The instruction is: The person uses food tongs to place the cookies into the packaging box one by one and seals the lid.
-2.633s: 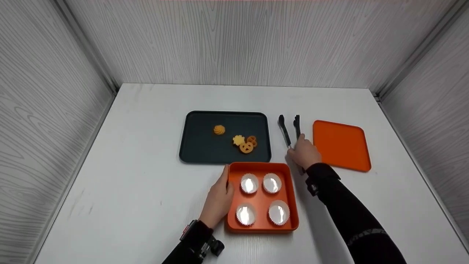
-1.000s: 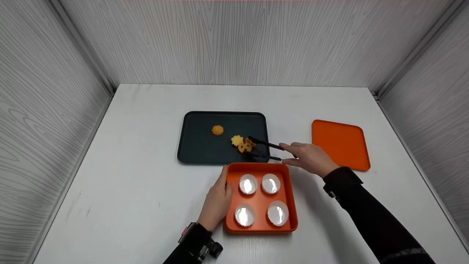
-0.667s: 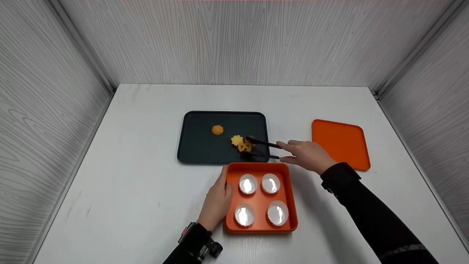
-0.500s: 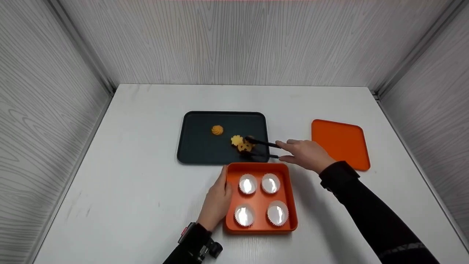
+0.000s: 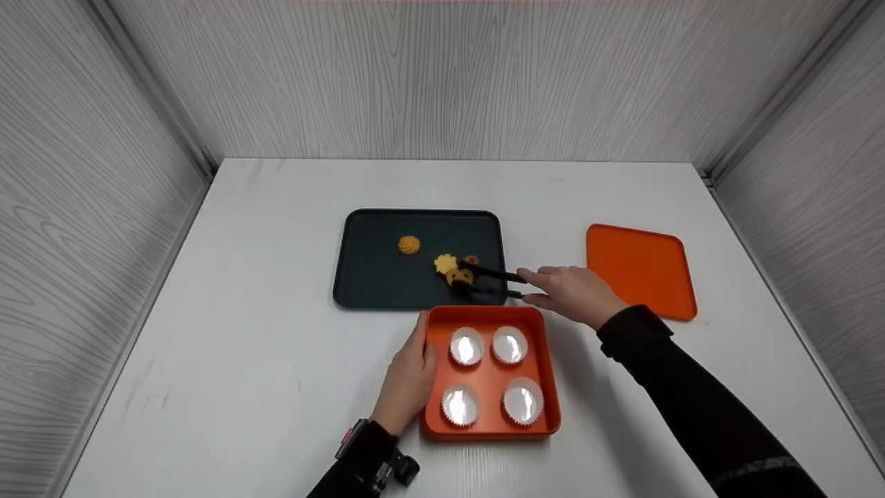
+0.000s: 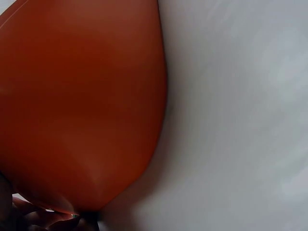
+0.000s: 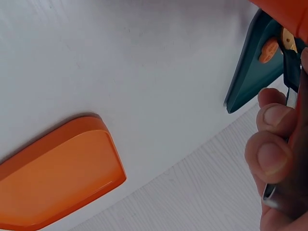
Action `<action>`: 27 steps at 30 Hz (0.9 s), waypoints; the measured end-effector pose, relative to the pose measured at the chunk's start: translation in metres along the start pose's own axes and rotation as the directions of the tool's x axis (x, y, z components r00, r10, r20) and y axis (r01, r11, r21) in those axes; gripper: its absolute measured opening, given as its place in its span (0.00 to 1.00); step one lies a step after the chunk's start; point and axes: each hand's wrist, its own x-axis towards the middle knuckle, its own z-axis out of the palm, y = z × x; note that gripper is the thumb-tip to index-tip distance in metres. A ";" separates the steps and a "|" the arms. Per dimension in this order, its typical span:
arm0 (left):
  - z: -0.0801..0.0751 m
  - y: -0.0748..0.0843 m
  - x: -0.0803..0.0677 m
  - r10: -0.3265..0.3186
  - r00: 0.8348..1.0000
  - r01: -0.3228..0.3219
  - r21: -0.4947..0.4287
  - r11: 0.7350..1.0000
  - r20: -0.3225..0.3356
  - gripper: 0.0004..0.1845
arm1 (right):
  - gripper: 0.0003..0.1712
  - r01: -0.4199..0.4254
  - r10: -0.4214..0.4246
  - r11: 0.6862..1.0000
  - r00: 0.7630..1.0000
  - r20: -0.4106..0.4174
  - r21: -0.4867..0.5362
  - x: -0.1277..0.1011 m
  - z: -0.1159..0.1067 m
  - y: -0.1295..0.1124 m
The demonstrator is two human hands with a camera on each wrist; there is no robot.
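My right hand (image 5: 570, 294) holds a pair of black-tipped tongs (image 5: 494, 273) from the right, tips apart over the dark green tray (image 5: 373, 290). The tips lie at the front pretzel cookie (image 5: 456, 277), overlapping it in the head view. Against it sit a flower-shaped cookie (image 5: 445, 263) and a second pretzel cookie (image 5: 471, 260), partly covered by the tongs. A swirled cookie (image 5: 408, 245) lies further back. My left hand (image 5: 408, 377) grips the left side of an orange box (image 5: 494, 436), thumb at its rim. Inside stand several white paper cups (image 5: 467, 346).
A flat orange tray (image 5: 643, 270) lies to the right of my right hand, also seen in the right wrist view. The box stands right in front of the dark tray. Grey wood-grain walls (image 5: 442, 83) bound the white table (image 5: 242, 277) at the back and sides.
My right hand has picked the tongs up off the table and brought them left over the dark tray. Lately the tips have shifted slightly left onto the front pretzel cookie. My left hand stays put.
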 end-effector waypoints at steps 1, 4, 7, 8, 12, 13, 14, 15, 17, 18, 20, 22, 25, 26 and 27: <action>0.000 0.000 0.000 0.007 1.000 -0.007 0.001 1.000 -0.001 0.32 | 0.26 0.003 -0.003 1.000 1.000 -0.005 0.000 0.000 0.001 0.000; 0.000 0.000 0.000 0.007 1.000 -0.007 -0.002 1.000 0.000 0.32 | 0.25 0.001 -0.001 1.000 1.000 -0.012 0.008 -0.001 0.002 -0.001; -0.001 0.000 0.000 0.001 1.000 -0.001 0.004 1.000 0.004 0.32 | 0.25 0.005 -0.005 1.000 1.000 -0.022 0.009 -0.002 0.003 -0.002; -0.001 0.001 0.001 -0.006 1.000 0.006 0.004 1.000 0.006 0.32 | 0.25 0.008 -0.007 1.000 1.000 -0.027 0.011 -0.002 0.003 -0.003; -0.001 0.001 0.000 -0.015 1.000 0.015 0.007 1.000 0.006 0.32 | 0.24 0.020 -0.020 1.000 0.999 -0.050 -0.001 -0.002 0.003 -0.005; -0.001 0.001 0.000 -0.019 1.000 0.019 0.007 1.000 0.008 0.32 | 0.23 0.022 -0.022 1.000 0.998 -0.055 -0.003 -0.002 0.003 -0.006; -0.001 0.001 0.000 -0.023 1.000 0.023 0.006 1.000 0.008 0.32 | 0.23 0.024 -0.024 1.000 0.998 -0.059 -0.006 -0.002 0.004 -0.006; -0.001 0.001 0.000 -0.025 1.000 0.025 0.005 1.000 0.008 0.32 | 0.22 0.025 -0.025 1.000 0.998 -0.062 -0.011 -0.002 0.004 -0.007; -0.001 0.001 0.000 -0.031 0.999 0.031 0.006 0.999 0.012 0.32 | 0.21 0.024 -0.025 1.000 0.998 -0.063 -0.016 -0.002 0.005 -0.008; -0.001 0.001 0.000 -0.033 0.999 0.033 0.006 0.999 0.014 0.32 | 0.21 0.022 -0.023 1.000 0.998 -0.063 -0.018 -0.002 0.005 -0.009; -0.001 0.001 0.001 -0.035 0.999 0.035 0.004 0.999 0.015 0.32 | 0.20 0.021 -0.022 1.000 0.998 -0.061 -0.017 -0.002 0.006 -0.009; -0.001 0.002 0.000 -0.035 0.999 0.035 0.004 0.999 0.015 0.32 | 0.19 0.021 -0.022 1.000 0.998 -0.061 -0.011 -0.003 0.006 -0.009; -0.001 0.002 0.000 -0.031 0.999 0.031 0.002 1.000 0.014 0.32 | 0.18 0.028 -0.027 0.999 0.997 -0.075 0.017 -0.004 0.007 -0.007; -0.001 0.002 0.000 -0.027 1.000 0.027 0.003 1.000 0.013 0.32 | 0.18 0.031 -0.028 0.999 0.996 -0.085 0.035 -0.005 0.007 -0.006; -0.001 0.002 0.000 -0.023 1.000 0.023 0.002 1.000 0.012 0.32 | 0.18 0.034 -0.029 0.998 0.995 -0.098 0.054 -0.006 0.008 -0.005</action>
